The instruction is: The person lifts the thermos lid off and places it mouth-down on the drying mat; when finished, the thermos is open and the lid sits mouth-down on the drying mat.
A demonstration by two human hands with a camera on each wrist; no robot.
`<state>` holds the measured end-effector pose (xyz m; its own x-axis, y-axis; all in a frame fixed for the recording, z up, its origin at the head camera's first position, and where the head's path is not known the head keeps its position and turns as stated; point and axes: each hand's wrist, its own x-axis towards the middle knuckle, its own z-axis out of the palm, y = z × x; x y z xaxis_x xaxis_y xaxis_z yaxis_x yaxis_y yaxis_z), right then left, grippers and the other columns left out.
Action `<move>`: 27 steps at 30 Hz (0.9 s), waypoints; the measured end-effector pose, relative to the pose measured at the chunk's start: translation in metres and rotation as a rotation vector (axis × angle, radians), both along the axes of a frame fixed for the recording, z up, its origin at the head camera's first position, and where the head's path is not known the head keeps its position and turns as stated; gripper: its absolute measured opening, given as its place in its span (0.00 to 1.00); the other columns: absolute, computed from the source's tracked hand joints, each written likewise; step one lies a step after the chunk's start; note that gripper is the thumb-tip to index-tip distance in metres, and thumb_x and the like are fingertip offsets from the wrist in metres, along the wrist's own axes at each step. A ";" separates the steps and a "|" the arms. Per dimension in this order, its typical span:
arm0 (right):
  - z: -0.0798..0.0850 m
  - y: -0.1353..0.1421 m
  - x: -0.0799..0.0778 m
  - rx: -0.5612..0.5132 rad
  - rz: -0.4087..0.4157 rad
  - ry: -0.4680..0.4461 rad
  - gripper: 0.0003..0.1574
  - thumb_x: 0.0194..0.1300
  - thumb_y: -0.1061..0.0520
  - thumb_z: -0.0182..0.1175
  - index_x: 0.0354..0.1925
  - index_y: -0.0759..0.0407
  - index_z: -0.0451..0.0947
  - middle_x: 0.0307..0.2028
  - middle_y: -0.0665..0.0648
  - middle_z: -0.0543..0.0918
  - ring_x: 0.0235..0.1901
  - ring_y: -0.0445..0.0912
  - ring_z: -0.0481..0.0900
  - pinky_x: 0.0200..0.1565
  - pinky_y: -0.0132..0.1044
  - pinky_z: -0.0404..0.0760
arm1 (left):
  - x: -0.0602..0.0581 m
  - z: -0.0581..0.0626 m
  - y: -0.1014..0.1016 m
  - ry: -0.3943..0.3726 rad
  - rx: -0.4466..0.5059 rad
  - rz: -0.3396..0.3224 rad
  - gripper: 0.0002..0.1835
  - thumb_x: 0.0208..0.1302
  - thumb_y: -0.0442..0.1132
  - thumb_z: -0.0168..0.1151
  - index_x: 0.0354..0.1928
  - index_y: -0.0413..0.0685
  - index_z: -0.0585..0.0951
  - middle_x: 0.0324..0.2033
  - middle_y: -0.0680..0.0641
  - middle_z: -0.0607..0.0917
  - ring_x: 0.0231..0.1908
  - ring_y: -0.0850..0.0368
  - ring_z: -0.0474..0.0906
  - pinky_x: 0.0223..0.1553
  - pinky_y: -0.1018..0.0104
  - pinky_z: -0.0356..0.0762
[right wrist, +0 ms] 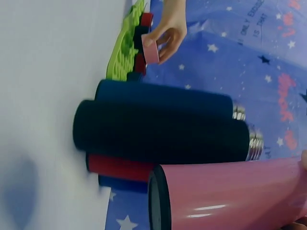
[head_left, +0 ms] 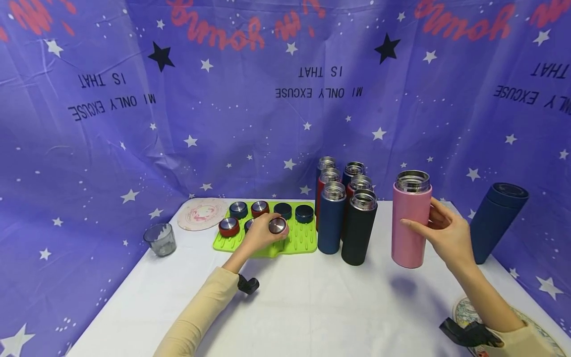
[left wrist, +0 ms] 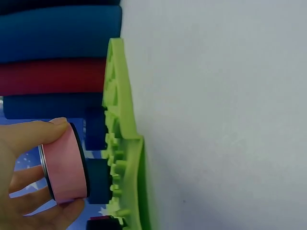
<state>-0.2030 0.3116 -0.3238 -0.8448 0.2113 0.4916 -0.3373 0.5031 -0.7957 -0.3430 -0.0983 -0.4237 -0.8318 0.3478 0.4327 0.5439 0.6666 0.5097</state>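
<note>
A pink thermos bottle [head_left: 410, 228], lidless with its steel neck bare, is gripped upright by my right hand [head_left: 448, 233] and hangs above the table. In my left hand [head_left: 263, 232] is a pink bottle lid [left wrist: 66, 165], pinched between thumb and fingers, steel top upward. That lid is raised over a green drying mat [head_left: 303, 243]. On the mat stand several other lids, among them a red lid [head_left: 229, 226], a blue lid [head_left: 238, 209] and a dark lid [head_left: 304, 213]. My left hand partly hides one of them.
Several lidless bottles stand together beside the mat, including a black bottle [head_left: 358, 228] and a blue bottle [head_left: 332, 218]. A capped navy bottle [head_left: 497, 223] is at the far right. On the left are a glass cup [head_left: 160, 240] and a round coaster [head_left: 202, 214]. A patterned mat [head_left: 542, 329] lies front right.
</note>
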 end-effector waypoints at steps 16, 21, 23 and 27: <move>0.000 0.018 -0.054 -0.272 -0.019 0.015 0.40 0.53 0.61 0.74 0.62 0.55 0.68 0.38 0.38 0.81 0.37 0.33 0.79 0.36 0.19 0.78 | -0.018 -0.016 0.014 -0.004 -0.020 0.067 0.31 0.52 0.43 0.74 0.55 0.33 0.77 0.48 0.36 0.81 0.46 0.42 0.80 0.42 0.50 0.80; -0.002 0.016 -0.076 -0.332 -0.047 -0.016 0.43 0.51 0.60 0.75 0.61 0.56 0.64 0.38 0.41 0.80 0.37 0.34 0.79 0.36 0.19 0.77 | -0.019 -0.019 0.017 -0.012 -0.026 0.099 0.31 0.52 0.43 0.75 0.56 0.34 0.77 0.48 0.36 0.81 0.46 0.41 0.79 0.45 0.48 0.79; -0.003 0.014 -0.085 -0.318 -0.080 -0.030 0.46 0.51 0.57 0.75 0.64 0.58 0.62 0.41 0.44 0.79 0.38 0.34 0.78 0.37 0.20 0.77 | -0.019 -0.020 0.018 -0.013 -0.031 0.101 0.32 0.52 0.43 0.75 0.56 0.34 0.77 0.48 0.36 0.81 0.47 0.41 0.79 0.45 0.47 0.79; -0.005 0.009 -0.104 -0.289 -0.116 -0.054 0.50 0.52 0.54 0.75 0.66 0.58 0.58 0.45 0.49 0.77 0.39 0.35 0.77 0.40 0.22 0.76 | -0.020 -0.021 0.018 -0.012 -0.048 0.107 0.31 0.52 0.44 0.75 0.56 0.35 0.77 0.46 0.37 0.81 0.46 0.41 0.79 0.44 0.48 0.79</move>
<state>-0.3071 0.3204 -0.3288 -0.8301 0.4322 0.3524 -0.2443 0.2862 -0.9265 -0.3628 -0.0804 -0.4448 -0.8703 0.2773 0.4071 0.4624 0.7444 0.4816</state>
